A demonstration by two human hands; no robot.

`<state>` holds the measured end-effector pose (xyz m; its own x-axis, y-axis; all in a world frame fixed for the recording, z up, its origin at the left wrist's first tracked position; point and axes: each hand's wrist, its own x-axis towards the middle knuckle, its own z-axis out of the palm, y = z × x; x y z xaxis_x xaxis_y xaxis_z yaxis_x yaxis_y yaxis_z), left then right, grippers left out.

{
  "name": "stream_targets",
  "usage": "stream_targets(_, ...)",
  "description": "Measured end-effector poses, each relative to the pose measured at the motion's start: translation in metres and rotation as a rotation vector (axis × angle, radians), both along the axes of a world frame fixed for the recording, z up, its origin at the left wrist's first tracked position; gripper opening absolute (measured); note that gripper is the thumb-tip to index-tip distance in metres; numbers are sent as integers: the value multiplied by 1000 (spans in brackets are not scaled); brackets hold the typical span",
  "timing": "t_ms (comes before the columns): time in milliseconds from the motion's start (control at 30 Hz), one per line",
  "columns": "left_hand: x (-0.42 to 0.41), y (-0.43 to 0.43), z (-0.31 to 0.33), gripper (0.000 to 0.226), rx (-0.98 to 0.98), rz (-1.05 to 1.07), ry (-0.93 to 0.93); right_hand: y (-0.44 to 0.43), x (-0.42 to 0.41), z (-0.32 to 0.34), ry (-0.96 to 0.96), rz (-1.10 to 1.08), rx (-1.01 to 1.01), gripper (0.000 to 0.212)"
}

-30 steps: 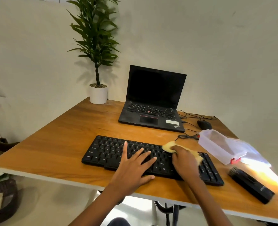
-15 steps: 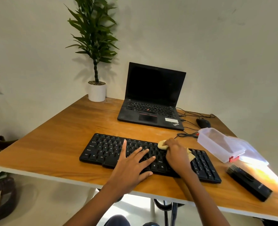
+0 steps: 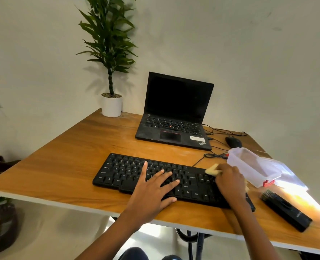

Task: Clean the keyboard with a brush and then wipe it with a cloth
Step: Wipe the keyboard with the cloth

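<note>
Black and flat, a wide plastic keyboard (image 3: 155,177) is laid across the near half of a brown wooden table (image 3: 61,166), its long side roughly parallel to the near edge. A small yellow cloth (image 3: 212,169) is held down on the keys at the keyboard's three o'clock end. Only its far corner is seen, the remainder being covered by the right hand (image 3: 230,182), whose fingers are curled over it in a closed grasp. The left hand (image 3: 151,192) is laid flat on the middle keys with fingers straight and spread, and nothing is held in it.

A long black brush (image 3: 284,209), bristles at its far end, is left on the table at four o'clock from the keyboard, apart from both hands. A clear plastic box (image 3: 249,166) with a red clasp is placed at two o'clock, just beside the right hand. An open black laptop (image 3: 176,113) with a dark screen is stood at twelve o'clock, a black mouse (image 3: 233,142) among cables at one o'clock, and a green plant in a white pot (image 3: 111,104) at eleven o'clock, by the wall.
</note>
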<state>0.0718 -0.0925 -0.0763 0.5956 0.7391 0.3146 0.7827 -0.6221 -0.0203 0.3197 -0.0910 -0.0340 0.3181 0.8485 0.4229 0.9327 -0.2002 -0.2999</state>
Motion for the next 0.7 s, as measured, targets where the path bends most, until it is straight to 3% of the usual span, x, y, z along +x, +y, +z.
stream_targets(67, 0, 0, 1, 54, -16, -5, 2, -1, 5, 0, -42, -59, -5, 24)
stream_targets(200, 1, -2, 3, 52, -27, 8, 15, 0, 3, -3, -43, 130, -45, 22)
stream_targets(333, 1, 0, 4, 62, 5, -1, 41, -2, 23, 1, -17, -7, -4, 22)
stream_targets(467, 2, -2, 6, 65, -18, 13, 66, 6, -9, 0, 17, 280, -52, 21)
stream_targets(533, 1, 1, 6, 68, 44, 13, 42, 14, -14, 2, 27, 206, -27, 21)
stream_targets(600, 2, -3, 7, 58, -1, 21, 87, 22, -16, 0, 10, 56, 5, 23)
stream_targets(700, 1, -2, 6, 49, -79, -4, 88, 27, -40, -2, 37, 198, -38, 24)
